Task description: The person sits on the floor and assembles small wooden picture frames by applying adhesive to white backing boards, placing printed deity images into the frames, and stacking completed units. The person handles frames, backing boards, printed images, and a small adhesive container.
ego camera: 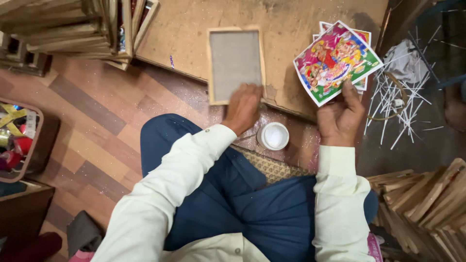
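A small wooden picture frame [235, 63] with a grey backing lies flat on a brown board [286, 29]. My left hand [242, 108] rests on the frame's lower right corner, fingers curled against it. My right hand [341, 116] holds up a few colourful printed pictures [335, 62] by their lower edge, to the right of the frame. A small round white pot [273, 136] with white paste stands on the floor between my hands, just in front of my knees.
Stacked wooden frames lie at the top left [68, 29] and bottom right [427, 204]. White sticks [398, 102] are scattered at the right. A brown tray [36, 145] with colourful items sits at the left edge on the wood-pattern floor.
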